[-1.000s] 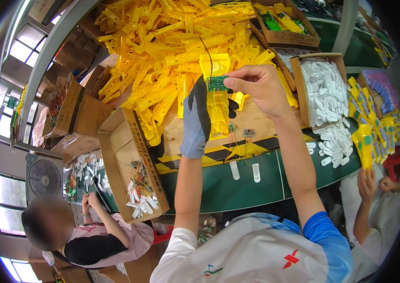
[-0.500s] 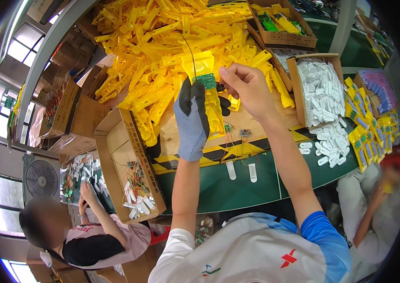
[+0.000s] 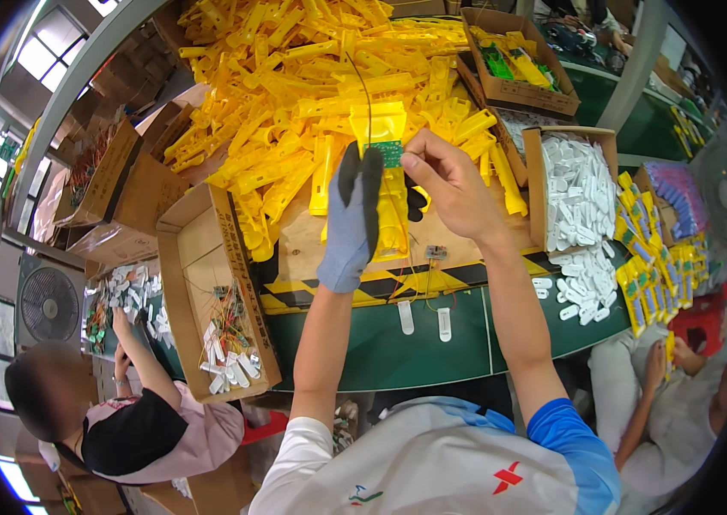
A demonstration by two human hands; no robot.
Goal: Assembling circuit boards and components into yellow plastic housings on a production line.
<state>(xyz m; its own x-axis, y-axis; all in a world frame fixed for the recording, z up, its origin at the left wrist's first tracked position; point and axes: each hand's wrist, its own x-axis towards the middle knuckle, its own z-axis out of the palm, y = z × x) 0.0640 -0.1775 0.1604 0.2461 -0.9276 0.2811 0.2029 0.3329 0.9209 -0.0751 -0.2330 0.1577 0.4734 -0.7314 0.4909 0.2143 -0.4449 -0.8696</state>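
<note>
My left hand (image 3: pixel 351 219), in a grey-blue glove with black fingers, grips a long yellow plastic housing (image 3: pixel 391 227) held upright above the bench. A green circuit board (image 3: pixel 387 154) lies across the housing's upper part. A thin dark wire (image 3: pixel 365 86) rises past the board's left side. My bare right hand (image 3: pixel 449 184) is closed in a pinch at the board's right edge; whatever is between its fingertips is hidden. Below, a small board with wires (image 3: pixel 436 252) lies on the bench, and two white plastic pieces (image 3: pixel 405 318) (image 3: pixel 444 324) sit at the bench's near edge.
A big heap of yellow housings (image 3: pixel 295 94) covers the far bench. An open cardboard box (image 3: pixel 248 283) with wired parts stands left; a box of white pieces (image 3: pixel 582 184) stands right, beside assembled yellow units (image 3: pixel 642 275). Co-workers sit at left (image 3: pixel 149 421) and right (image 3: pixel 638 412).
My right hand has closed in on the board's right edge from slightly apart. The whole view has shifted a little. The left co-worker's hand has moved among the white parts.
</note>
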